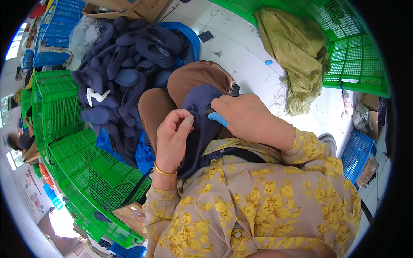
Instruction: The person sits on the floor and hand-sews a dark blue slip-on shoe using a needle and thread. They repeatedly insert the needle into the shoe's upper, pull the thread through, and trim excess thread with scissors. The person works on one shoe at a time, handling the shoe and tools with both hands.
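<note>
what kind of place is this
Probably a footwear workshop, judging by the large heap of matching navy slip-on shoes, the green mesh plastic crates around it, and loose thread scraps on the white floor.

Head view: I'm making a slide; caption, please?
Left hand and right hand on a navy piece, navy slippers heaped alongside.
</note>
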Available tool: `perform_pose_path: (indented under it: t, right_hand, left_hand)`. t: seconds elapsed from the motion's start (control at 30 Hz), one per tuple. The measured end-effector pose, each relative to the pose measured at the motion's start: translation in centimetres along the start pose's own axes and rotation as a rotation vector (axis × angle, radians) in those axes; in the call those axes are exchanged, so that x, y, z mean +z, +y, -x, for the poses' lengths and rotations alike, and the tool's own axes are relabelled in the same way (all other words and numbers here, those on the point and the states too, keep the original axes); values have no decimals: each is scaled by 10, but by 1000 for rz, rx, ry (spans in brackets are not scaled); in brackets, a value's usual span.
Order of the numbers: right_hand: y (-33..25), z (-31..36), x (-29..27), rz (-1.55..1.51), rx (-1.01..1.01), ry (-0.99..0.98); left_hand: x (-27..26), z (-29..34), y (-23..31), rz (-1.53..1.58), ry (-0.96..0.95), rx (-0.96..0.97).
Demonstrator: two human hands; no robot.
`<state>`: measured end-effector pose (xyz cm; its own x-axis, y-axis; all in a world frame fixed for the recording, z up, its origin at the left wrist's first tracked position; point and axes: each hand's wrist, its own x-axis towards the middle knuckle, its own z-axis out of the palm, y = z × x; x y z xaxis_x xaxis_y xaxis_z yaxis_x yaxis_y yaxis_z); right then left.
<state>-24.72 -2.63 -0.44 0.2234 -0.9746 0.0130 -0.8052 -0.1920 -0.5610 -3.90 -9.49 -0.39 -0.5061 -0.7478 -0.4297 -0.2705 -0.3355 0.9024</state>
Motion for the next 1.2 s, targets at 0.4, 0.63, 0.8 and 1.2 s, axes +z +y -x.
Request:
perform_pose_path:
  t: [0.4, 0.63, 0.8, 1.2]
  right_hand:
    - [-10, -3, 8, 111, -82, 7]
    - [-1, -3, -2, -353, 133, 53]
    - [0, -7, 1, -806, 175, -140]
    - [39, 7, 0, -1040, 590, 314]
  left_hand:
    - [5, 0, -1, 1, 21, 9]
    - [4, 2, 1, -15, 30, 39]
    - [15, 5, 13, -495, 73, 409]
    - [-16, 35, 23, -856, 43, 469]
